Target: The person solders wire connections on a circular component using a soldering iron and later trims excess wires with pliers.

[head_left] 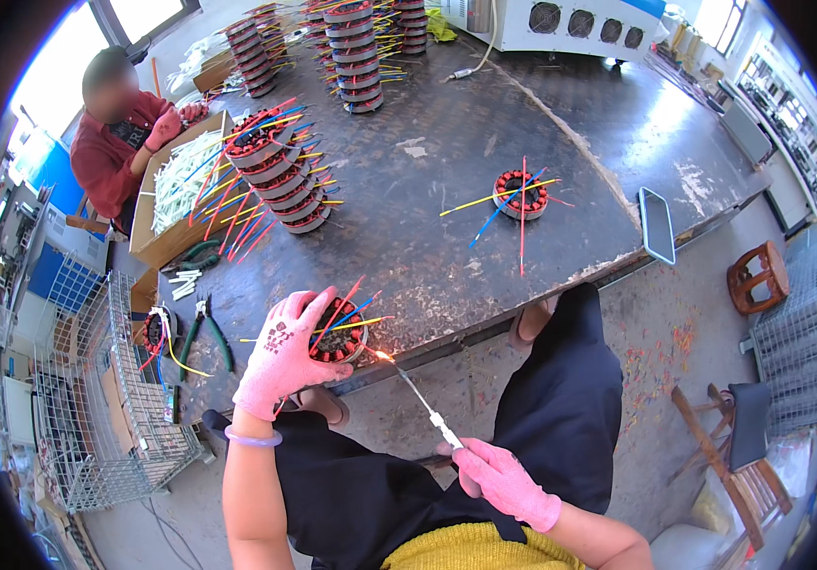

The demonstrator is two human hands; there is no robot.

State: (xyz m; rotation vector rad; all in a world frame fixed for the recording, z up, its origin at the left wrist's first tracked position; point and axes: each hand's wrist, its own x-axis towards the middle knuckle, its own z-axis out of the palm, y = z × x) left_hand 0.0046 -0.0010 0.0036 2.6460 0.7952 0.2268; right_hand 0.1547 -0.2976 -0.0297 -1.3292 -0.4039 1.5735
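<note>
Ring-shaped motor stator with a grey rim and long coloured leads (334, 350) is at the near edge of the dark, scuffed table (408, 218); whether it rests there cannot be told. At the table's left are a leaning stack of similar stators (289, 195), a brown cardboard box (171, 249) of thin white tubes and green-handled pliers (221, 342); a lone stator (520, 195) lies farther right. Beyond stands a white machine with round fans (579, 21). A person in a dark red top (104, 157) is at the far left, and a low wooden stool (760, 275) stands on the grey floor (651, 304).

The held ring shows red and black inside, its red, blue and yellow leads fanning out. Spread fingers of the pink-gloved left hand (285, 351) grip its left side. Fingers of the pink-gloved right hand (503, 483) are closed around a slender white-handled torch (441, 426), its small orange flame (384, 356) just beside the ring.
</note>
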